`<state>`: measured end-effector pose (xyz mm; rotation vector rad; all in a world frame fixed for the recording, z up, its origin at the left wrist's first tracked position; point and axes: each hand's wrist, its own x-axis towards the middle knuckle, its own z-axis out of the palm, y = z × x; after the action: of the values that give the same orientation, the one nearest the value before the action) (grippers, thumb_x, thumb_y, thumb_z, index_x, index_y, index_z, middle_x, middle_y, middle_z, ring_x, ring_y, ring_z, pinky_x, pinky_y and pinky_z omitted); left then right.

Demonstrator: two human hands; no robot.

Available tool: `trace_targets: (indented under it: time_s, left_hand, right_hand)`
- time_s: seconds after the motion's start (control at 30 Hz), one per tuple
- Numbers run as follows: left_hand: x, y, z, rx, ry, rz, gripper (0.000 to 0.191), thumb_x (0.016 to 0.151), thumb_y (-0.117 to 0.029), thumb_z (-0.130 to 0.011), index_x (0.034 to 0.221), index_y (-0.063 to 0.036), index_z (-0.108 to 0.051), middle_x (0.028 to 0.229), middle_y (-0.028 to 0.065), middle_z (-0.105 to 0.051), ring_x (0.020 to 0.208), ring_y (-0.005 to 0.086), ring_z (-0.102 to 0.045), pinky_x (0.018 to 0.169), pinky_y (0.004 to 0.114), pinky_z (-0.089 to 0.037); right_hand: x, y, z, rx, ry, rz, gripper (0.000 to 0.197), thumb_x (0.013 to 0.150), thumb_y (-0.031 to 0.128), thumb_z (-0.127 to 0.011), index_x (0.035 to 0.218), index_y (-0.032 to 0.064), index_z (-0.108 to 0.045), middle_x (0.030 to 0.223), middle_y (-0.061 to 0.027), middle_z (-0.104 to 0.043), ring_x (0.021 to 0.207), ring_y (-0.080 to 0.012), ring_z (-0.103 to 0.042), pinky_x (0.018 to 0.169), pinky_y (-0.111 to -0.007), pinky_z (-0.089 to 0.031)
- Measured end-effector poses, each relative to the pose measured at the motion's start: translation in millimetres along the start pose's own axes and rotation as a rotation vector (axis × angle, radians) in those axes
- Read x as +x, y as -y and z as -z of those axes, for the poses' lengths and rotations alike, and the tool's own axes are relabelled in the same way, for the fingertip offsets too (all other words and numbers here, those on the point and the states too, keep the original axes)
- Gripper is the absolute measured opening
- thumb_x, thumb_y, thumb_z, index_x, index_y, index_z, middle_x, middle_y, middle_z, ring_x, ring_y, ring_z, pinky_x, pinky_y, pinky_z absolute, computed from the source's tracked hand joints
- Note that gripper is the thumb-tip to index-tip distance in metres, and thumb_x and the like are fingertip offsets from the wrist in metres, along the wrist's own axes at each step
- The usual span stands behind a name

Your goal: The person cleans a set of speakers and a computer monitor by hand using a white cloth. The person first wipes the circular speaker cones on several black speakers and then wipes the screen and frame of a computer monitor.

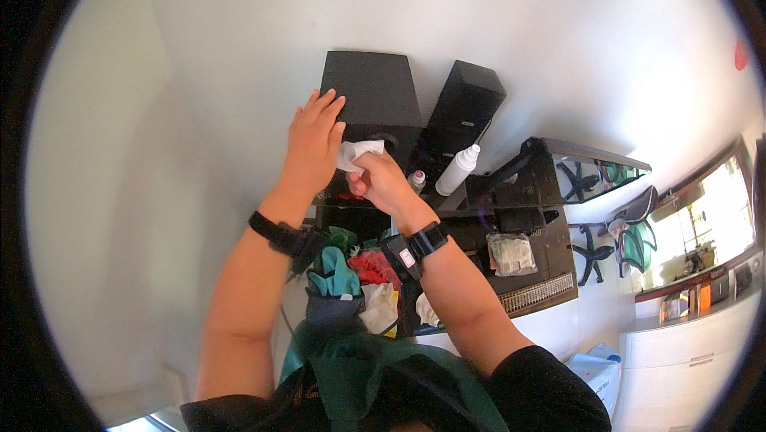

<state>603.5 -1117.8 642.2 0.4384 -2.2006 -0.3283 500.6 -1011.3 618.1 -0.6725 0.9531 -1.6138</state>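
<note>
A black box-shaped speaker (371, 88) stands against the white wall, its flat top facing up. My left hand (314, 142) lies along its left side, fingers extended over the top's left edge. Pinched between the thumb and fingers of my right hand (383, 183) is a white tissue (359, 151), held against the speaker's front face. Close to my right hand stand a white pump bottle (458, 170) and a small clear bottle with a pinkish cap (417, 179). Both wrists wear black straps with devices.
A tall black speaker (467, 100) and a monitor (589, 163) stand along the dark desk (514, 192). On its lower part lie a plastic-wrapped packet (512, 254) and a keyboard (537, 294). Cloths, including a red one (374, 267), are piled before me. A white cabinet (688, 354) stands at right.
</note>
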Motion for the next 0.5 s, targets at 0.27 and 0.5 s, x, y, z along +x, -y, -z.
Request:
trace_targets:
  time_s: [0.27, 0.5]
  left_hand:
    - [-2.3, 0.4, 0.4, 0.002, -0.033, -0.02, 0.032, 0.091, -0.019, -0.043, 0.12, -0.0061, -0.049, 0.13, 0.0117, -0.043, 0.125, 0.0321, -0.033, 0.102, 0.05, -0.024]
    - [-1.9, 1.6, -1.3, 0.0, -0.02, -0.022, 0.032, 0.091, -0.017, -0.043, 0.12, -0.0062, -0.048, 0.13, 0.0112, -0.043, 0.126, 0.0318, -0.033, 0.103, 0.049, -0.023]
  right_hand:
    - [-33.6, -14.2, 1.2, 0.304, 0.24, -0.01, 0.021, 0.086, 0.019, -0.046, 0.068, 0.0073, -0.046, 0.055, 0.0035, -0.039, 0.045, -0.0064, -0.034, 0.048, -0.022, -0.027]
    - [-75.6, -22.5, 18.6, 0.776, 0.453, -0.102, 0.016, 0.085, 0.019, -0.045, 0.083, 0.0042, -0.05, 0.05, 0.0056, -0.036, 0.044, -0.0065, -0.036, 0.05, -0.023, -0.029]
